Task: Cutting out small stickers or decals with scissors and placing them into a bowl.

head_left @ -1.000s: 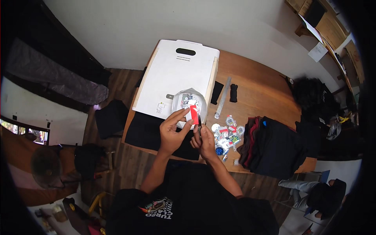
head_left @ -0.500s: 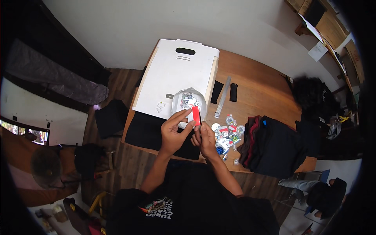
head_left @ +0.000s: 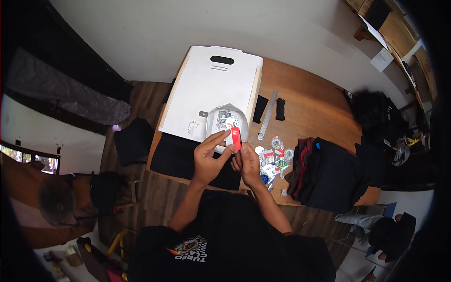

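Left of the bowl (head_left: 212,126) and nearer to the body, a black cloth (head_left: 176,160) lies by the front edge of the table (head_left: 307,105). The white board (head_left: 202,84) spreads left of the bowl and beyond it, leaving little free wood there. The left hand (head_left: 209,157), at the near left side of the bowl, pinches a red and white card (head_left: 236,138) in front of the bowl's near right rim. The right hand (head_left: 249,164), nearer and right of the bowl, is narrow around a thin dark tool (head_left: 241,135), mostly hidden. Right of the bowl lie a ruler (head_left: 268,115) and a black roll (head_left: 280,109); nearer, loose stickers (head_left: 275,164). Farther right, folded clothes (head_left: 336,176) reach the front edge; beyond them, bare wood gives open room.
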### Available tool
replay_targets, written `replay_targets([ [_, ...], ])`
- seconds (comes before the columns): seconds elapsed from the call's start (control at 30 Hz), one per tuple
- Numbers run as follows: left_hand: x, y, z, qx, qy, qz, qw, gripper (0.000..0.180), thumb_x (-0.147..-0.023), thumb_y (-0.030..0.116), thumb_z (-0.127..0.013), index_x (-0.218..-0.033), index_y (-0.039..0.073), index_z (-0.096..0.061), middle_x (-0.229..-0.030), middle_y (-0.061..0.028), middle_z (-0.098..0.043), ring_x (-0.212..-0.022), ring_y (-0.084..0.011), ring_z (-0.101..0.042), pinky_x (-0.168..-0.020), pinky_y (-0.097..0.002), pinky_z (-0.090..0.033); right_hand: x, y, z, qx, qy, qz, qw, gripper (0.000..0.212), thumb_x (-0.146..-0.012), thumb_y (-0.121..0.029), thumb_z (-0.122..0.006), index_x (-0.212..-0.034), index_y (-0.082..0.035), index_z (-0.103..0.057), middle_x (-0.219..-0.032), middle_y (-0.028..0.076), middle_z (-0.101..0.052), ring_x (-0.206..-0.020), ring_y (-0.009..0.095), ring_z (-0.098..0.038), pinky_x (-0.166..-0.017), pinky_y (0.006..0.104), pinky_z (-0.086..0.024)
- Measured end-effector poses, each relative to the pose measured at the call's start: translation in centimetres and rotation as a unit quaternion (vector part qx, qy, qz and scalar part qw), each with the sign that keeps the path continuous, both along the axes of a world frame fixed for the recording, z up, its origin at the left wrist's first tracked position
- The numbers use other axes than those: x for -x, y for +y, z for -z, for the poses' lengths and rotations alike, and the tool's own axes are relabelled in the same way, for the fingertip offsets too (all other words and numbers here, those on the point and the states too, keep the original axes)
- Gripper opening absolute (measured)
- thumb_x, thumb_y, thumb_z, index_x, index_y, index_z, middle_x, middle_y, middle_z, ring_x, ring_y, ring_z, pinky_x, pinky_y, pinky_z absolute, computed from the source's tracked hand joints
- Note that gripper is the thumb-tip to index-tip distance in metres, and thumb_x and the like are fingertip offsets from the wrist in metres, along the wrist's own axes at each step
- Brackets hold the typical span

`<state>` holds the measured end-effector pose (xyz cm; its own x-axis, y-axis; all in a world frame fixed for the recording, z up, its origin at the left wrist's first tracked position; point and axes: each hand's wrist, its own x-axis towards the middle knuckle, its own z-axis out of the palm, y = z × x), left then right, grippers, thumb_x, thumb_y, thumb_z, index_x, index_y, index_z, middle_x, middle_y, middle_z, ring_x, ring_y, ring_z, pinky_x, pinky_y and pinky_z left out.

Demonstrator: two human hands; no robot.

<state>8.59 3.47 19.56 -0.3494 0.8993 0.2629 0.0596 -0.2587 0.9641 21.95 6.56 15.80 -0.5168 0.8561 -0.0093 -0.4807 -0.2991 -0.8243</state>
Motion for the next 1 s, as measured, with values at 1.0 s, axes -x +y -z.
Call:
replay_targets([
  [1.0, -4.8, -4.1, 14.3, 0.113, 0.075, 0.161, 0.978, 0.043, -0.09, 0.013, -0.072, -0.131, 0.009, -0.064, -0.138, -0.0133, -0.059, -0.09, -0.0121, -0.067, -0.079, -0.0266, -0.05, -7.4, -3.1, 10.4, 0.149, -0.225, 0.141, 0.953, 0.014, -0.098, -0.023, -0.065, -0.095, -0.013, -0.057, -0.067, -0.007, -0.047, -0.049, 0.003, -0.037, -0.044, 0.0215, -0.027],
])
